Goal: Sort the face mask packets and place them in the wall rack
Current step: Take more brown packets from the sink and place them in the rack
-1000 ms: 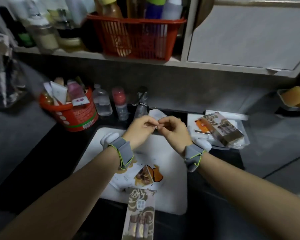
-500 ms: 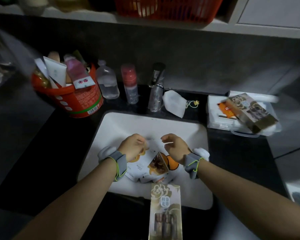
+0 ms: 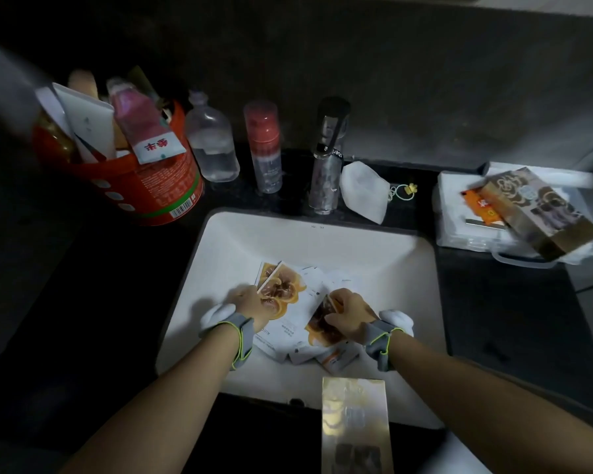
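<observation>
Several white face mask packets (image 3: 290, 311) with orange prints lie in a loose pile inside the white sink (image 3: 374, 254). My left hand (image 3: 249, 301) rests on the pile's left side, its fingers pinching the edge of an upper packet (image 3: 281, 285). My right hand (image 3: 348, 314) is on the right side of the pile, fingers closed on the corner of another packet (image 3: 319, 328). Both wrists wear grey bands. The wall rack is out of view.
A gold box (image 3: 355, 425) lies across the sink's front rim. Behind the sink stand a tap (image 3: 327, 159), a clear bottle (image 3: 213, 145), a red-capped bottle (image 3: 264, 148) and a white cloth mask (image 3: 365, 191). A red tub (image 3: 144, 186) sits at left, a white case (image 3: 473, 224) under another box (image 3: 541, 210) at right.
The view tilted down, so the shelf and red basket left the frame. Both hands dropped from chest height into the sink and took hold of packets in the pile.
</observation>
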`<state>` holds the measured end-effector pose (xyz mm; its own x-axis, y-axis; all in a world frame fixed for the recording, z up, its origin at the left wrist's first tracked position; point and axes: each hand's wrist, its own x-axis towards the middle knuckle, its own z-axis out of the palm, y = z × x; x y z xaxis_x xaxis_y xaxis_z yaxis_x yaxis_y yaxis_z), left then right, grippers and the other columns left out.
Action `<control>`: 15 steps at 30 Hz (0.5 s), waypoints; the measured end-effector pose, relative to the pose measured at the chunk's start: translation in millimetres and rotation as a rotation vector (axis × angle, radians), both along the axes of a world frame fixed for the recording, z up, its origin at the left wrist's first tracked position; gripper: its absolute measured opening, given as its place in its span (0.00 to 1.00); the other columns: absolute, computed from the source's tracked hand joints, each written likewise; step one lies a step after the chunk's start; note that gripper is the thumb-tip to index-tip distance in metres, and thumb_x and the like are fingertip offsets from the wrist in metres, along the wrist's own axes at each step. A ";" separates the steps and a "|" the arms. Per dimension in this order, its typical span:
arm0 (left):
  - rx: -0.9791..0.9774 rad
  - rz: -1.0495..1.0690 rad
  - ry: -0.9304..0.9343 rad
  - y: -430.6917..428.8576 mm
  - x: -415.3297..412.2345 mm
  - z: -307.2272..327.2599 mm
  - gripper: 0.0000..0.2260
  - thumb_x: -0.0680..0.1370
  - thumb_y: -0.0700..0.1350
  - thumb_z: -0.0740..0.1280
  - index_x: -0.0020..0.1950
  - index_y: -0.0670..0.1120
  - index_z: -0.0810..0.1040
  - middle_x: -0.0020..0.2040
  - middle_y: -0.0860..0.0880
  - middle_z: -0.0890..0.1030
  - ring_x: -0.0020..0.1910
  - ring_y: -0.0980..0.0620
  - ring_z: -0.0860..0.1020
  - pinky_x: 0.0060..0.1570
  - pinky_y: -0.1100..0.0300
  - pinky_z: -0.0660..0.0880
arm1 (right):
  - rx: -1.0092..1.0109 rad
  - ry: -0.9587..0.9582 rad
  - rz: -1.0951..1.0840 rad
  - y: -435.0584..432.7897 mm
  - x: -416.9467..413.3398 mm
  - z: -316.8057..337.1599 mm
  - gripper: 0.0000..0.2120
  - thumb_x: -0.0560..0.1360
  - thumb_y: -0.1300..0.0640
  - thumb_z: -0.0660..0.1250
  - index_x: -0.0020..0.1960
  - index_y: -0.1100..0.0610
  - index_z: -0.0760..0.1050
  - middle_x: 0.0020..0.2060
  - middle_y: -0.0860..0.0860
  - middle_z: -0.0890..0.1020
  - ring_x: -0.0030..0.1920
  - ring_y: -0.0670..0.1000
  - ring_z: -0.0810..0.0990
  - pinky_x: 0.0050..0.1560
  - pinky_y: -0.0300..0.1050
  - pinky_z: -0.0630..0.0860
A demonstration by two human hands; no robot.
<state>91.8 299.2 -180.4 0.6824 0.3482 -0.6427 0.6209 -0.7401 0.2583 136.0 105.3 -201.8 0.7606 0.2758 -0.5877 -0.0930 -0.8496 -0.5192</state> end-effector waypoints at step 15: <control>-0.013 -0.032 0.104 2.8 1.5 -5.5 0.20 0.80 0.50 0.60 0.69 0.41 0.68 0.62 0.43 0.74 0.61 0.45 0.74 0.48 0.61 0.69 | 0.367 0.332 -0.433 30.2 2.3 -5.3 0.08 0.66 0.53 0.77 0.40 0.55 0.80 0.40 0.53 0.84 0.47 0.59 0.83 0.53 0.59 0.80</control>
<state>93.2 302.0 -185.9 0.6220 0.3188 -0.7152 0.6213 -0.7568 0.2030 138.3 135.5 -207.1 0.6422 0.2124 -0.7365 -0.5923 -0.4724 -0.6527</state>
